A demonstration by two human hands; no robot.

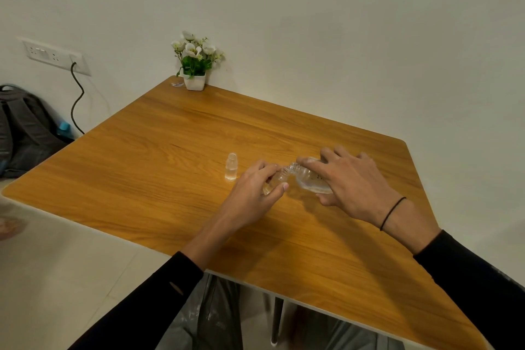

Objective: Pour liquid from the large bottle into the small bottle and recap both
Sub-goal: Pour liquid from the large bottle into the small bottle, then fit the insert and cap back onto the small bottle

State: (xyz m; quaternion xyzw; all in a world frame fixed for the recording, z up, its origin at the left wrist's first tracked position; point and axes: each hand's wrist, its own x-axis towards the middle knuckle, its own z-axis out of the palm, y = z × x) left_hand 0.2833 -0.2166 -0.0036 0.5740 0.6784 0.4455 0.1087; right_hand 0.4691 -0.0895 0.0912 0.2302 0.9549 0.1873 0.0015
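Nearest the camera are the black sleeves (147,301), forearms reaching over the wooden table (170,136). The left hand (252,190) has its fingers curled round the small bottle (277,179), pinching it tilted, mouth toward the right. The right hand (349,182) grips the large bottle (308,179) from above, fingers wrapped over its body. That bottle's long axis lies near horizontal, neck pointing left from the right fingers and meeting the small bottle's mouth; the pour appears under way. A clear capped vial (231,166) stands beyond the left fingers, apart. Loose caps cannot be made out.
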